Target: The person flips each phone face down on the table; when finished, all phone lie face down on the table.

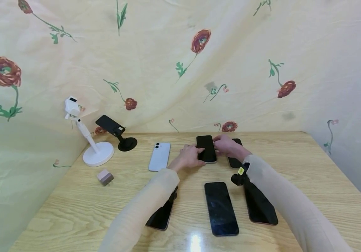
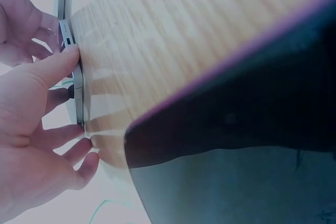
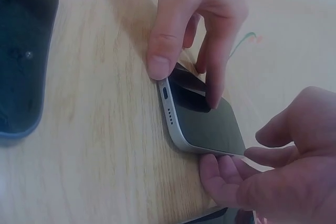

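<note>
A smartphone (image 1: pixel 210 152) with a dark screen and silvery edge lies face up near the back of the table. My left hand (image 1: pixel 189 156) grips it from the left. In the right wrist view its thumb presses the end with the charging port, and one finger touches the screen (image 3: pixel 210 127). My right hand (image 1: pixel 227 146) is at the phone's right side, its fingertips (image 3: pixel 210 169) against the long edge and its thumb held apart. Partly under the right hand and wrist, another dark phone (image 1: pixel 234 163) lies on the table.
A pale blue phone (image 1: pixel 160 156) lies face down to the left. Nearer me are dark phones: one in the middle (image 1: pixel 221 209), one under my right forearm (image 1: pixel 260 206), one under my left (image 1: pixel 162 215). A charger plug (image 1: pixel 105 177), white stand (image 1: pixel 96 154) and black stand (image 1: pixel 127 144) stand left.
</note>
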`<state>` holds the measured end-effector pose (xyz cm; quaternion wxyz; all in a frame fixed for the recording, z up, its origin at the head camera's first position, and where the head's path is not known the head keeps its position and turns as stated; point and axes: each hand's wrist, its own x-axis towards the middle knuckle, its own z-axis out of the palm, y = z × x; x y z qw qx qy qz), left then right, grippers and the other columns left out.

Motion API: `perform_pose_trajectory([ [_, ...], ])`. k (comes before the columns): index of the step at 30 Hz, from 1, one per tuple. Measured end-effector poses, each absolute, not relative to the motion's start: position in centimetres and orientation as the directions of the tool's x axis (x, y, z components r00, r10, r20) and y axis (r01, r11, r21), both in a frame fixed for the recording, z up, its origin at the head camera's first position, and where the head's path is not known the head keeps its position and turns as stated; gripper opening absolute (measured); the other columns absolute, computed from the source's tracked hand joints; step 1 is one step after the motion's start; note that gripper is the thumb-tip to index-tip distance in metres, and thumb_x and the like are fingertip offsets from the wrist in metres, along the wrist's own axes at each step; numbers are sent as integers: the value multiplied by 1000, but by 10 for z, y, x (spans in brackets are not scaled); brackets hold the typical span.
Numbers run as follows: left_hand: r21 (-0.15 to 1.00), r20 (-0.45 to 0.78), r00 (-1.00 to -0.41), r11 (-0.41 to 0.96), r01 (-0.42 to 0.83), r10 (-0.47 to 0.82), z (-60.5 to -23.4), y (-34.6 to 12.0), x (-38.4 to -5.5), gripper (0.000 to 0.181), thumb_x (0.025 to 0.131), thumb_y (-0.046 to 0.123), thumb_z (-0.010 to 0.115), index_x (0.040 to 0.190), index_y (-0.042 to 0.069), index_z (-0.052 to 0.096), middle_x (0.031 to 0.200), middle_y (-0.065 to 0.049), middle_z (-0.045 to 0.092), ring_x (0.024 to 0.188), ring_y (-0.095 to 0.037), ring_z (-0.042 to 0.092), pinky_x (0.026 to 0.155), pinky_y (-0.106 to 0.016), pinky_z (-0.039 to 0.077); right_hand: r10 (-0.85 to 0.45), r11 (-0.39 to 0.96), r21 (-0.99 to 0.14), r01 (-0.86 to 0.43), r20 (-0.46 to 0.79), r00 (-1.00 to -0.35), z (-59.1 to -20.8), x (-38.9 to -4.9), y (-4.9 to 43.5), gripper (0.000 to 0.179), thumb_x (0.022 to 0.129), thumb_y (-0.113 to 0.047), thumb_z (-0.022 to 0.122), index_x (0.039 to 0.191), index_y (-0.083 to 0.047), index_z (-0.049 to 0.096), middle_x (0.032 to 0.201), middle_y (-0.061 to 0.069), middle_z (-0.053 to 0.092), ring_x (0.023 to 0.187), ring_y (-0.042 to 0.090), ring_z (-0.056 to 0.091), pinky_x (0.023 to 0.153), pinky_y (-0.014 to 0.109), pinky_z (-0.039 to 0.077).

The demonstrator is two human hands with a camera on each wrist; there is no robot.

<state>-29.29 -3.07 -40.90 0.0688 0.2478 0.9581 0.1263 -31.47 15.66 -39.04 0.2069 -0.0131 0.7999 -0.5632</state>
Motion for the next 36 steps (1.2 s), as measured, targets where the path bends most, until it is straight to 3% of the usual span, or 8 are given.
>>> perform_pose_trajectory([
  [3,289,-71,-869,844,451,489,-408,-31,-293,64,92,38,73,148,17,51,152,-16,43,132,-41,39,100,-50,37,-261,336,-913,230,-325,-909,-390,-315,157,56,96,7,34,150,15,22,97,13,48,84,20,48,77,34,47],
  [6,303,-73,-872,844,443,483,-409,-31,-294,64,91,38,74,147,16,52,151,-16,45,132,-41,39,101,-50,37,-267,308,-918,250,-336,-903,-389,-315,157,57,94,8,32,150,15,21,84,7,40,75,18,44,72,33,44],
  [9,303,-79,-875,848,435,477,-410,-30,-295,64,91,38,74,147,17,52,151,-17,44,129,-40,41,100,-48,37,-265,277,-921,275,-348,-899,-388,-315,158,58,94,7,31,151,14,20,99,14,46,85,21,47,75,34,45],
  [12,300,-84,-878,853,428,470,-411,-29,-296,64,91,39,75,147,18,52,151,-18,43,127,-38,42,99,-47,38,-273,225,-928,296,-352,-896,-387,-314,159,60,94,7,30,152,13,16,129,24,43,101,25,47,81,36,45],
  [16,315,-88,-881,852,419,465,-410,-29,-295,64,91,39,75,146,16,52,151,-19,43,125,-38,43,100,-47,38,-279,168,-934,316,-353,-893,-387,-313,159,62,95,8,31,154,10,13,141,27,37,106,27,47,83,38,44],
  [22,320,-102,-879,852,414,465,-409,-29,-293,67,92,40,73,148,16,49,150,-18,45,128,-37,41,105,-43,36,-276,144,-936,322,-350,-895,-392,-315,161,63,94,9,32,154,11,12,136,23,38,106,26,47,89,40,44],
  [32,314,-75,-843,815,486,532,-407,-34,-294,68,94,36,72,150,9,46,143,-20,52,134,-35,44,112,-34,30,-342,138,-956,260,-292,-893,-398,-313,163,54,98,8,35,150,14,21,97,12,50,82,18,49,77,34,45],
  [36,339,-53,-834,796,502,549,-405,-39,-295,69,93,34,73,150,7,45,139,-20,56,129,-32,50,107,-34,37,-364,140,-956,256,-291,-885,-396,-311,162,58,99,7,34,154,10,15,106,17,52,84,20,51,78,35,45],
])
